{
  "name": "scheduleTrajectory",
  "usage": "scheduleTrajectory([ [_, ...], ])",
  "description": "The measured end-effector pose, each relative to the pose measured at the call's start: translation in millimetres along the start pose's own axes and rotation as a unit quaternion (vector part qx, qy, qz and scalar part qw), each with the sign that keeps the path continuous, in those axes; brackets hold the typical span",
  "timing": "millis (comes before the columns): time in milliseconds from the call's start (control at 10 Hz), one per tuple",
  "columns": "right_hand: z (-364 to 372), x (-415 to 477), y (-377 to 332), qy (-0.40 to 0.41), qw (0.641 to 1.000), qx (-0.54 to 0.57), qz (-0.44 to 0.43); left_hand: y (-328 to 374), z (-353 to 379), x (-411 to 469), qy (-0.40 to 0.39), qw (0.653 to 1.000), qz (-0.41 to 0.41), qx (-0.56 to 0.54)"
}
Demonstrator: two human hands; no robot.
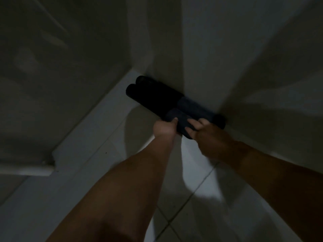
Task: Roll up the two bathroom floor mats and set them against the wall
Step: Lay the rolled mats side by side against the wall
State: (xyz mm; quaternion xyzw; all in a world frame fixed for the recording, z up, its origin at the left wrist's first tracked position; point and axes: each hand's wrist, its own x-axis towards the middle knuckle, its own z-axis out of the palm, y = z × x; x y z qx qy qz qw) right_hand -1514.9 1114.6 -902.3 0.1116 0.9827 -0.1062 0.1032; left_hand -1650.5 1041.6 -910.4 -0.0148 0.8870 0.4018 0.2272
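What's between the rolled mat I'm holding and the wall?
The other rolled mat. It lies along the foot of the wall, and the near roll lies right beside it on the room side. The head view shows this.

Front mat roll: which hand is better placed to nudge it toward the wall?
Likely left: left hand grips the roll on the side away from the wall; right hand holds its end.

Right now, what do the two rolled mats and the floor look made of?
The near mat and far mat: soft dark-blue fabric, likely pile or terry; matte, fuzzy where lit. Dim light hides the weave. The floor: pale tile, probably ceramic, slight sheen; grout lines show.
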Motion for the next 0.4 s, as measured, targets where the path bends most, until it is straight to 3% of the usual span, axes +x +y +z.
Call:
scheduleTrajectory([
  [200,12,0,13,0.052,0.998,0.021,-0.015,0,-4,-20,0.012,0.993,0.102,0.061],
  [400,-13,-28,11,0.075,0.997,0.014,0.016,-12,-19,-59,-0.036,0.943,0.251,0.215],
])
